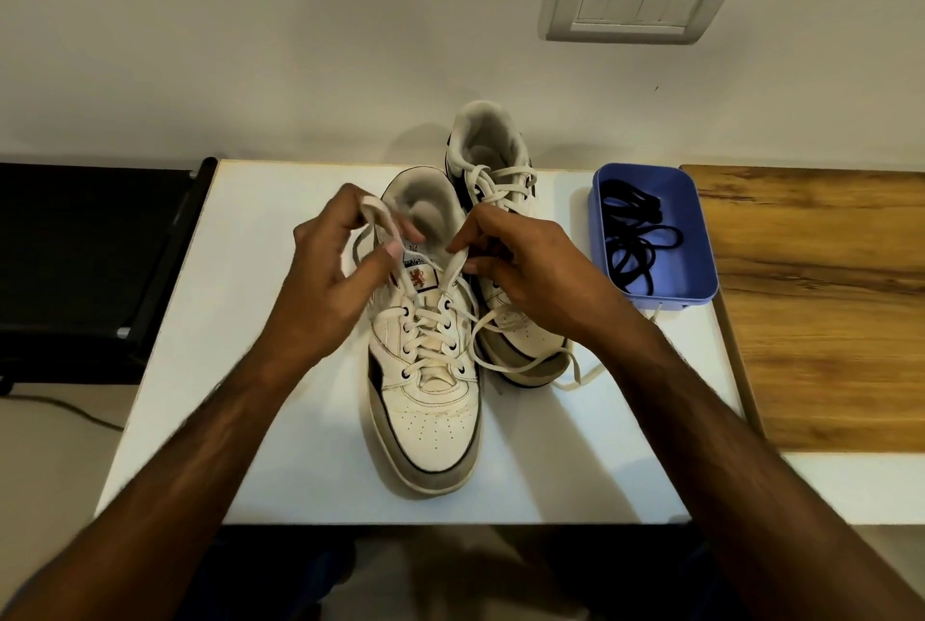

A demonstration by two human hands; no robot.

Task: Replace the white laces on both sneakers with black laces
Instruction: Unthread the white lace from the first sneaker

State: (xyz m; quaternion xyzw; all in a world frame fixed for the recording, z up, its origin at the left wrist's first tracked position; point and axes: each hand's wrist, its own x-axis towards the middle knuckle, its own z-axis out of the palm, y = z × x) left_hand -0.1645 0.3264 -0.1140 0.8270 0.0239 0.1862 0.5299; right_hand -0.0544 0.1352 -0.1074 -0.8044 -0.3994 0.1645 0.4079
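From the head camera, you have the near sneaker [425, 370] toe-toward-you on the white table [250, 370], so its eyelets face up for unthreading. Your left hand [330, 280] pinches one free end of the white lace [373, 215], lifted clear; your right hand [520, 270] pinches the other end beside the tongue. The second sneaker [500, 180] sits just behind, apparently still laced (your hand hides part). The black laces [635, 240] wait coiled in the blue tray [701, 240], within reach on your right.
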